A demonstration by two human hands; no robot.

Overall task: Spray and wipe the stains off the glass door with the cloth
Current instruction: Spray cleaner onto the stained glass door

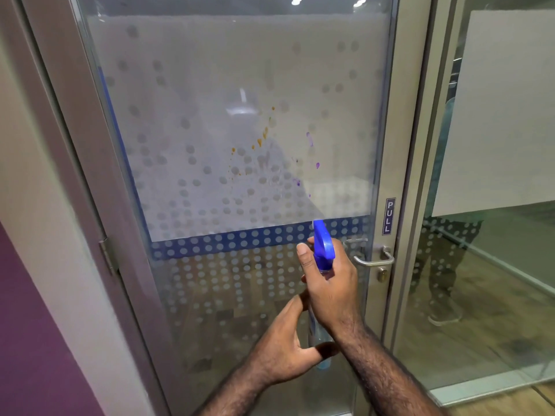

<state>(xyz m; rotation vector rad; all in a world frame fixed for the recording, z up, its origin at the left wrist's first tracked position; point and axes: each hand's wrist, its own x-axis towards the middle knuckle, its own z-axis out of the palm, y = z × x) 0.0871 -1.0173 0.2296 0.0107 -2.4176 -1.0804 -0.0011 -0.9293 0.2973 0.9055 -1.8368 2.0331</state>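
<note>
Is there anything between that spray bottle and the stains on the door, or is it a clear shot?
Nothing visible blocks it. The right hand holds the spray bottle up with its blue head toward the glass door, and the orange stains and purple stains lie above it on open glass. The left hand steadies the bottle's base, lower down.

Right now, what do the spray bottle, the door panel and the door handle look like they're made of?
Spray bottle: glossy blue plastic head, by its moulded shape; clear body, probably plastic, with bluish liquid showing through.
Door panel: glass, reflecting ceiling lights; a matte frosted, dotted film covers most of it.
Door handle: likely brushed metal, by its dull grey satin sheen.
</note>
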